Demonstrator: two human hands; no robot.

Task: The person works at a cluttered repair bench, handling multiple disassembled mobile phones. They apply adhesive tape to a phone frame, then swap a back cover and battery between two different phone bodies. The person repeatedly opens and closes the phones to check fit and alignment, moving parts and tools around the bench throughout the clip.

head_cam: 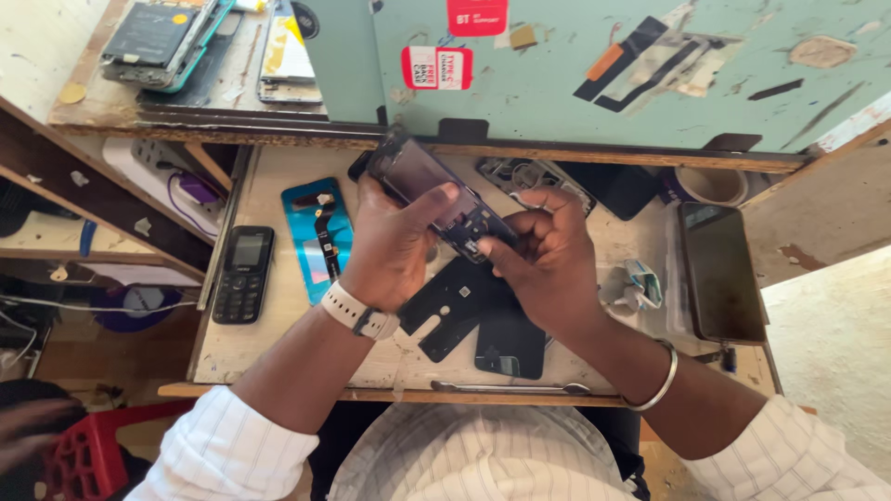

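Your left hand (390,246) clamps the opened phone (436,199) above the drawer tray (269,343); your right hand (548,260) pinches at its lower edge; it looks dark, stripped, board exposed, tilted; a slip could, in my judgement, drop it onto the black back cover (464,306) below.

A worn wooden drawer (278,357) juts beneath a scuffed pale-green panel (575,83), a red stool (88,455) below in daylight.

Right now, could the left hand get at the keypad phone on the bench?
Probably yes. The keypad phone lies uncovered just left of the left hand, with nothing between them, but that hand is holding the opened phone.
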